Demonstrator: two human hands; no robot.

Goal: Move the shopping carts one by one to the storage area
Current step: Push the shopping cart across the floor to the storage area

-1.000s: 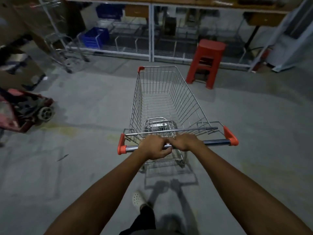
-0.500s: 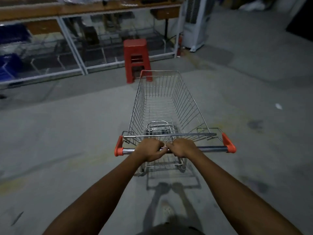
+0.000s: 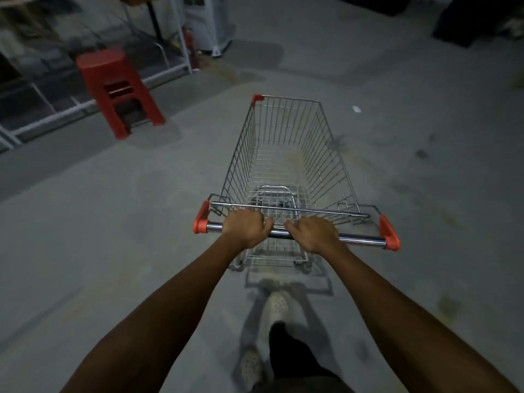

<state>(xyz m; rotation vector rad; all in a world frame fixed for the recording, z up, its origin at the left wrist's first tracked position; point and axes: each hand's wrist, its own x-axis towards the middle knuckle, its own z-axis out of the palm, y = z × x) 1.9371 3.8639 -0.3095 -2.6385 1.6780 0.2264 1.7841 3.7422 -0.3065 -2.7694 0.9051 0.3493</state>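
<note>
We see one wire shopping cart (image 3: 286, 154) standing mid-floor on grey concrete (image 3: 113, 222), its basket pointing away from us. Its wheels are mostly hidden beneath the basket and show only as blurred shapes below the handle bar (image 3: 360, 239). The left hand (image 3: 246, 228) and the right hand (image 3: 312, 234) sit close together near the bar's middle. Both have their fingers curled over it in a firm grip, with the fingertips out of sight behind the bar. Our forearms run off the bottom edge of the view.

Toward the floor's far left edge stands one red plastic stool (image 3: 116, 89), just in front of white metal shelving (image 3: 42, 109) that is cut off and too blurred to read. A pale appliance (image 3: 204, 21) at the far edge is cropped at the top. Dark shapes in the far right corner cannot be made out.

Counted: one cart, two red caps on the bar ends, two hands, one stool, and two pale shoes (image 3: 278, 304) below us.
</note>
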